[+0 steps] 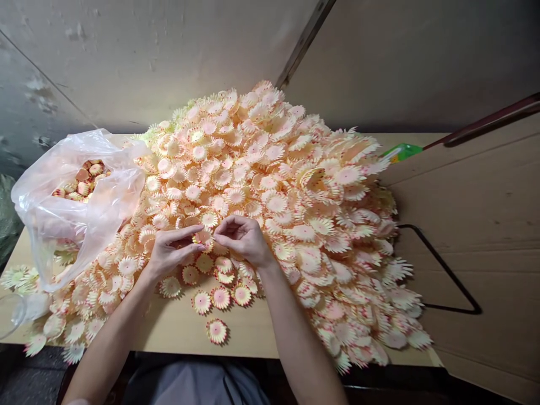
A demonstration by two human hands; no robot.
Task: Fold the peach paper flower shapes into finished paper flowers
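Above the front of a large heap of artificial flower petal discs [253, 169], my two hands meet. My left hand [169, 252] holds one petal disc [203, 238] between its thumb and fingertips. The disc is cream and pink with a fringed edge. At that disc's right edge, my right hand [247, 242] is closed in a pinch; what lies between its fingertips is too small to tell. Several single discs lie just below my hands, among them a pink-centred disc [216, 332] near the table's front edge.
A clear plastic bag [113, 208] with rolled-up flower pieces [84, 183] stands on the left of the table [177, 332]. A cardboard sheet [476, 236] with a black metal rod [447, 270] borders the right. A green object [405, 152] lies behind the heap, before the wall [189, 56].
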